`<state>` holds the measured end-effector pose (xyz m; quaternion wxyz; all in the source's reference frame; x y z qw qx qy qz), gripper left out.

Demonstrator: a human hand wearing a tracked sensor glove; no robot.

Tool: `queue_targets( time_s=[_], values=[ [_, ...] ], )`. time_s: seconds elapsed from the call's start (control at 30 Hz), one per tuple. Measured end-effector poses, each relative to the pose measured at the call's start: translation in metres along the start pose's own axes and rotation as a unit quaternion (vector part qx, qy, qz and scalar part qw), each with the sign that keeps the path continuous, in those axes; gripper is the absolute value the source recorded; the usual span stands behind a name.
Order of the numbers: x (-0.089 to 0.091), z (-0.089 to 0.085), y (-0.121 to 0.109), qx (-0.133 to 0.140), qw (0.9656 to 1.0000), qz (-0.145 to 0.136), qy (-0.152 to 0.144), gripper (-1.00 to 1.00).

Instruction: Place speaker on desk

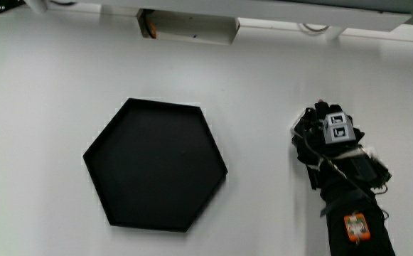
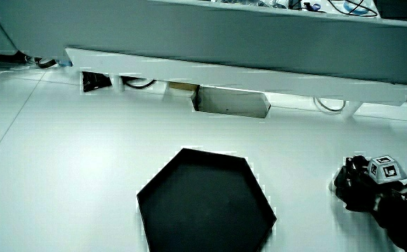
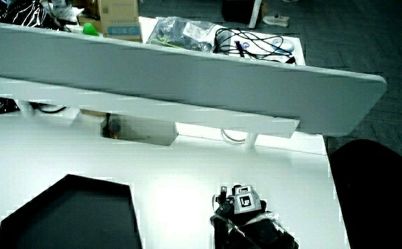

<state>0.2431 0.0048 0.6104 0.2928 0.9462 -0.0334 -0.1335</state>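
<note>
Beside the empty black hexagonal tray [image 1: 155,165], our black-gloved hand [image 1: 328,139] rests on the white table [image 1: 43,107]; its grip we cannot tell. No speaker shows, so handling stays unjudged.

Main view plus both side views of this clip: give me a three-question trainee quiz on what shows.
1. True or false: the hexagonal black tray holds a speaker.
2. Where is the hand? A) over the tray B) on the table beside the tray C) at the partition
3. Fill in: on the hand's back sits a small patterned ____.

Key: 1 false, nothing shows in it; 2 B; 3 cube.
</note>
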Motion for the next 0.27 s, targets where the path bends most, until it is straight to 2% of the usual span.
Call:
queue_targets(
  time_s=[0.03,0.1,0.2,0.27],
  values=[
    [0.001,-0.006,-0.002,-0.002,1.0,-0.008,0.004,-1.0],
    [0.002,-0.008,-0.012,-0.005,0.9995,0.005,0.03,-1.0],
    [0.01,-0.015,-0.016,0.009,0.9979,0.015,0.062,-1.0],
    [0.014,-0.015,-0.025,0.031,0.9968,0.012,0.073,-1.0]
  ],
)
